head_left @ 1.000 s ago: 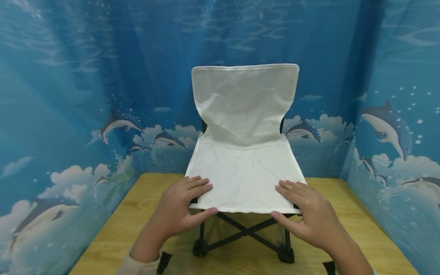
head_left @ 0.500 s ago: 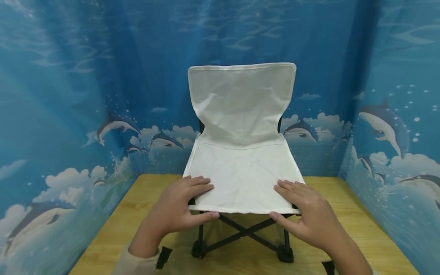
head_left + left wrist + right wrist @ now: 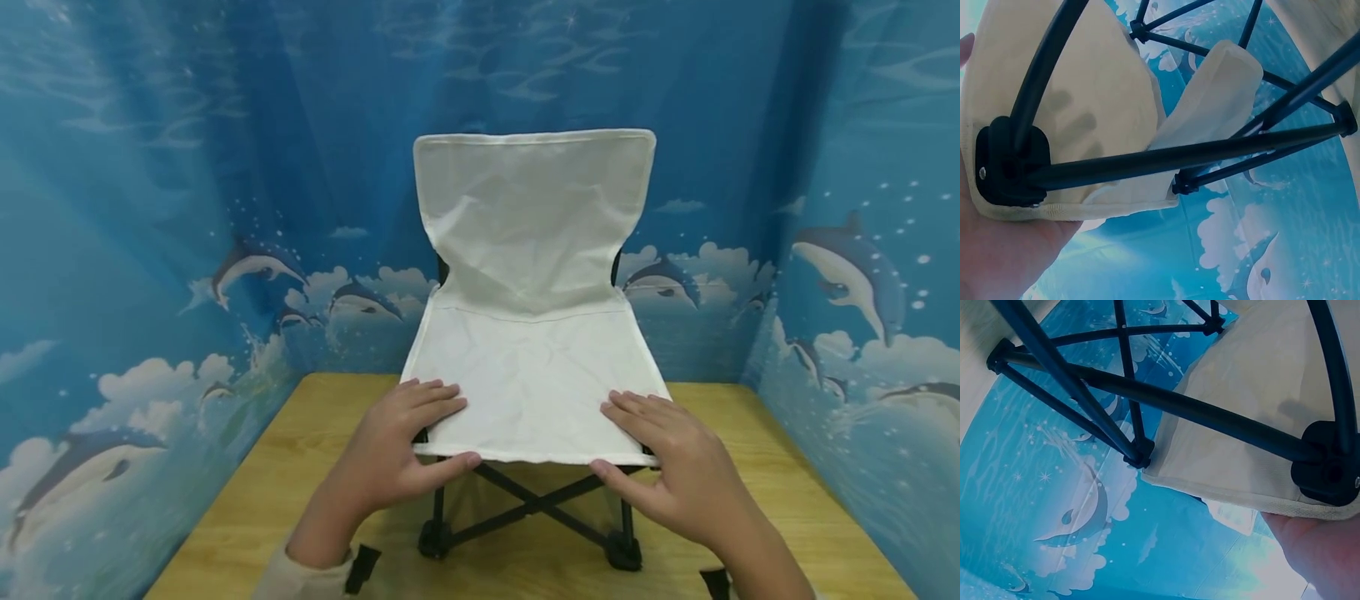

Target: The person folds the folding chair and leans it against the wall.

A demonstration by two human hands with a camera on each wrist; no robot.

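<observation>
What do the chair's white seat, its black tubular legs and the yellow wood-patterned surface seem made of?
White fabric seat: matte, probably canvas, given creases and stitched hems. Black tubular legs: likely painted metal, slim with a faint sheen. Yellow wood-patterned surface: smooth, grain-streaked; real wood or print, I can't tell.
</observation>
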